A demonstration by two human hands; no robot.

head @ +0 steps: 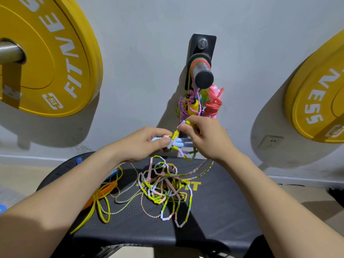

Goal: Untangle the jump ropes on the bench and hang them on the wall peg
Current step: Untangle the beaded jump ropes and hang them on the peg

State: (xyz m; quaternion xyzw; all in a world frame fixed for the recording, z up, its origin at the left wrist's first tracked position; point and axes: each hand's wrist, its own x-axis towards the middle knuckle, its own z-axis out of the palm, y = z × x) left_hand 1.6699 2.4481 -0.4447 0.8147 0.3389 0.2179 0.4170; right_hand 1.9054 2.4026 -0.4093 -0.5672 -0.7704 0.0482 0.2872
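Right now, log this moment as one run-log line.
left hand: holds blue handles | right hand: pinches beaded rope | bench: rope pile tangled | peg: carries hung ropes

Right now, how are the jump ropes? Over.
Left hand, right hand pinch pastel beaded jump rope. Rest tangled on black bench with yellow rope. Black wall peg partly loaded.

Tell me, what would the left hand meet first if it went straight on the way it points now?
Most likely the right hand. The left hand points to the right, gripping the blue handles and the beaded rope, and the right hand pinches that rope just beyond. Depth is hard to judge.
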